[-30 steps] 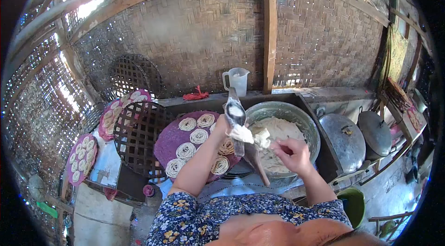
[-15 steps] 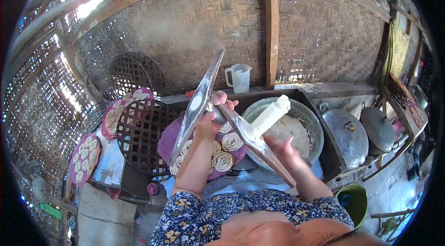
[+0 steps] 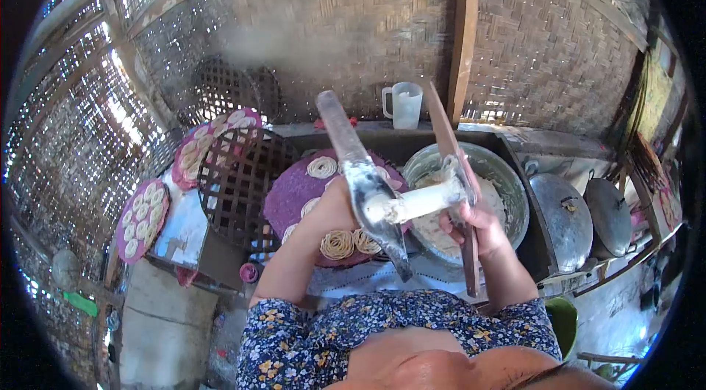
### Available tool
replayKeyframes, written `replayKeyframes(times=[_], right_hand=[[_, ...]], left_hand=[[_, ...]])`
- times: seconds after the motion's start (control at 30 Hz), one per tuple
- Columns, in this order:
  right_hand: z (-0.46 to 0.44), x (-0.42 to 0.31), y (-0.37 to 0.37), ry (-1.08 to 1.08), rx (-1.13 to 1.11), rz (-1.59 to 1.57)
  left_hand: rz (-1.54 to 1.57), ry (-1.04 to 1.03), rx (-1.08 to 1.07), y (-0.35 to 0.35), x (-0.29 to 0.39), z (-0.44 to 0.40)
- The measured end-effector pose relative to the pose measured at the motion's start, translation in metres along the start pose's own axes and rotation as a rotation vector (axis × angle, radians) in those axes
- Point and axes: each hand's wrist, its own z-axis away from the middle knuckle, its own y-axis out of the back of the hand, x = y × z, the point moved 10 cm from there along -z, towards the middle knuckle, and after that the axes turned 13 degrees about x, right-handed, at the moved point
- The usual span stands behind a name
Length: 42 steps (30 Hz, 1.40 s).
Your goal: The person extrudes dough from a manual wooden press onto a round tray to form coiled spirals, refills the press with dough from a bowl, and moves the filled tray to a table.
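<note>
My left hand [image 3: 338, 202] is closed around the underside of a wooden bar [image 3: 360, 169], slanted and smeared with white dough at its middle. My right hand [image 3: 476, 219] grips a second wooden bar [image 3: 443, 125], held nearly upright. Between the bars runs a cylinder of white dough [image 3: 423, 201], its left end at the middle of the left bar. Whether that end has gone inside cannot be made out. Below my left hand lies a round purple mat [image 3: 294, 188] bearing coiled noodle nests [image 3: 337, 244]. A metal basin [image 3: 521, 202] with pale dough [image 3: 500, 195] is behind my right hand.
A plastic measuring jug [image 3: 406, 107] stands against the woven wall. To the left are an open-weave basket [image 3: 239, 195] and more nest-covered mats [image 3: 141, 219]. Lidded pots [image 3: 562, 221] sit at the right, with a green bucket [image 3: 562, 324] lower down.
The right bar has turned upright, and its dough cylinder now points left at the left bar instead of up and right. The left bar has tilted the other way.
</note>
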Motion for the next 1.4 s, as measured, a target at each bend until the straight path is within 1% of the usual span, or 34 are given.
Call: replayKeyframes(times=[0.03,0.13,0.17,0.23,0.27,0.3,0.33,0.4,0.43,0.53,0.63,0.73,0.77,0.8,0.87,0.97,1.0,1.03,1.1,1.13,1.17,1.23,1.3,1.37,1.4], right_hand=[[-0.003,-0.002,0.003,0.015,0.028,0.103],[-0.003,-0.023,-0.002,0.097,0.069,0.366],[-0.002,-0.029,-0.005,0.131,0.075,0.445],[-0.002,-0.041,-0.009,0.488,0.040,0.643],[0.003,-0.041,-0.010,0.562,0.035,0.712],[0.009,-0.041,-0.014,0.638,0.036,0.780],[0.015,-0.041,-0.017,0.715,0.041,0.847],[0.030,-0.035,-0.030,0.942,-0.016,1.066],[0.039,-0.040,-0.044,1.043,-0.046,1.147],[0.047,-0.040,-0.057,1.119,-0.105,1.197],[0.050,-0.038,-0.062,1.100,-0.119,1.198],[0.050,-0.029,-0.064,1.055,-0.127,1.152],[0.049,-0.027,-0.066,1.040,-0.138,1.131],[0.049,-0.023,-0.067,1.024,-0.148,1.108],[0.045,-0.010,-0.068,0.961,-0.118,1.132],[0.039,0.006,-0.069,0.890,-0.096,1.140],[0.037,0.009,-0.070,0.872,-0.099,1.140],[0.034,0.015,-0.073,0.805,-0.175,1.167],[0.025,0.017,-0.068,0.786,-0.275,0.900],[0.021,0.023,-0.064,0.779,-0.321,0.761],[0.007,0.057,-0.037,0.426,-0.333,0.491],[-0.015,0.087,0.022,0.301,0.026,0.489],[-0.010,0.116,0.064,-0.069,0.391,0.227],[0.000,0.164,0.088,-0.336,0.528,0.110],[0.006,0.187,0.096,-0.470,0.592,0.058]], left_hand=[[0.091,-0.038,0.154,0.007,0.014,-0.002],[-0.378,-0.197,0.051,0.001,0.013,-0.001],[-0.426,-0.193,0.088,0.002,0.011,-0.002],[-0.532,-0.178,0.098,0.002,0.001,-0.001],[-0.585,-0.172,0.103,0.002,-0.002,-0.002],[-0.470,-0.149,0.150,0.004,0.000,-0.001],[-0.454,-0.152,0.161,0.004,0.000,-0.001],[-0.422,-0.158,0.185,0.005,-0.002,-0.001],[-0.460,-0.167,0.182,0.004,-0.001,0.000],[-0.574,-0.210,0.164,0.003,0.007,0.004],[-0.682,-0.326,0.100,-0.008,0.019,0.006],[-0.598,-0.297,0.187,-0.003,0.019,0.012],[-0.703,-0.304,0.105,-0.011,0.012,0.015],[-0.586,-0.315,0.160,-0.009,0.016,0.015],[-0.536,-0.268,0.150,-0.013,0.004,0.021],[-0.557,-0.314,0.225,-0.007,-0.012,0.032],[-0.495,-0.247,0.245,-0.003,-0.020,0.036],[-0.436,-0.175,0.271,0.002,-0.027,0.041],[-0.306,0.014,0.311,0.016,-0.050,0.060],[-0.385,0.009,0.225,0.027,-0.069,0.083],[-0.464,0.002,0.138,0.048,-0.100,0.112],[-0.304,0.164,0.105,0.093,-0.133,0.133],[0.166,0.499,0.243,0.138,-0.157,0.156],[0.640,0.801,0.414,0.166,-0.157,0.190],[0.678,0.774,0.390,0.169,-0.140,0.196]])
